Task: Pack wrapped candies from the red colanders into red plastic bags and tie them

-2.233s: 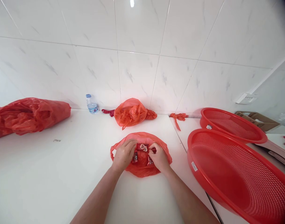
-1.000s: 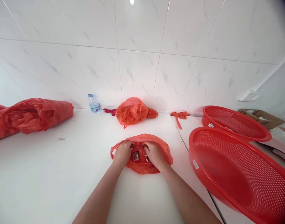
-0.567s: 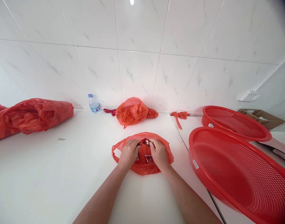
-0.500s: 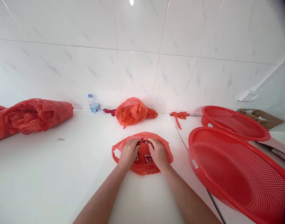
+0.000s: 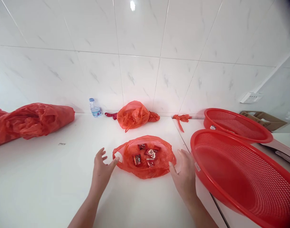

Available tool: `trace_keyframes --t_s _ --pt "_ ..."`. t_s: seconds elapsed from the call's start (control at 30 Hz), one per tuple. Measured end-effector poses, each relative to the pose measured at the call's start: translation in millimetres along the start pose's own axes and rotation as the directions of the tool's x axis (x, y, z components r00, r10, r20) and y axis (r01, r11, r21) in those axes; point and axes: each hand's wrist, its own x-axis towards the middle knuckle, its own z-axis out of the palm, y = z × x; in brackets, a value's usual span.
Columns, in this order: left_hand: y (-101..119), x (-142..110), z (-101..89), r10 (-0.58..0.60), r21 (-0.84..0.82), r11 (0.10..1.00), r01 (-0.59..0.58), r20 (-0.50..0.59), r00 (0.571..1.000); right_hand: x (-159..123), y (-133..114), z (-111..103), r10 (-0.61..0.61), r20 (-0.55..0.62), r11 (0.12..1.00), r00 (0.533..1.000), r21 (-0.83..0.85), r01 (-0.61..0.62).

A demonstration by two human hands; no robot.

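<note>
A red plastic bag lies spread on the white table, its mouth facing up. Inside it rest several small packets in dark red wrappers, one with a white printed label. My left hand is at the bag's left handle loop, fingers apart, with the thumb tip by the loop; whether it touches cannot be told. My right hand stands at the bag's right edge, fingers spread and curved, holding nothing.
Two red plastic baskets stand on the right. Against the wall are a crumpled red bag, a water bottle and a torn red strip. A large red bundle lies left; a cardboard box sits far right.
Both hands have come out of the bag and moved apart to its left and right sides. The packets inside are now uncovered.
</note>
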Motion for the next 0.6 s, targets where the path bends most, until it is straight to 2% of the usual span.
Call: trace_keyframes --t_s 0.07,0.13,0.17,0.2,0.23,0.27,0.33,0.37,0.5,0.6 --pt "3 2 -2.4 -0.176 -0.124 0.972 0.200 0.180 0.968 4 2 2 0.095 0.097 0.994 0.991 -0.056 -0.090" --pt "14 8 -2.4 -0.179 -0.224 0.939 0.262 0.334 0.926 17 -1 1 0.170 0.265 0.984 0.949 -0.097 -0.149" --pt "24 12 -2.7 -0.131 -0.290 0.925 0.244 0.361 0.923 28 -4 -2 0.199 0.340 0.980 0.919 -0.100 -0.175" --pt "36 17 -3.9 -0.059 -0.365 0.910 0.196 0.354 0.933 39 -9 -7 0.220 0.382 0.975 0.898 -0.078 -0.206" --pt "50 23 -6.0 0.014 -0.448 0.886 0.118 0.281 0.960 52 -14 -14 0.240 0.387 0.968 0.890 -0.030 -0.248" --pt "66 29 -9.2 0.101 -0.517 0.856 0.015 0.196 0.975 65 -19 -23 0.258 0.343 0.955 0.903 0.051 -0.292" --pt "97 40 -17.8 0.260 -0.576 0.792 -0.204 0.015 0.966 91 -29 -41 0.294 0.218 0.900 0.931 0.264 -0.346" --pt "111 46 -22.4 0.303 -0.564 0.780 -0.272 -0.040 0.952 103 -32 -49 0.313 0.199 0.865 0.929 0.345 -0.365" --pt "146 64 -36.8 0.394 -0.493 0.783 -0.380 -0.080 0.916 135 -36 -70 0.365 0.265 0.682 0.893 0.576 -0.450" --pt "162 66 -42.2 0.454 -0.448 0.775 -0.446 -0.096 0.886 146 -35 -75 0.336 0.289 0.532 0.896 0.727 -0.434"
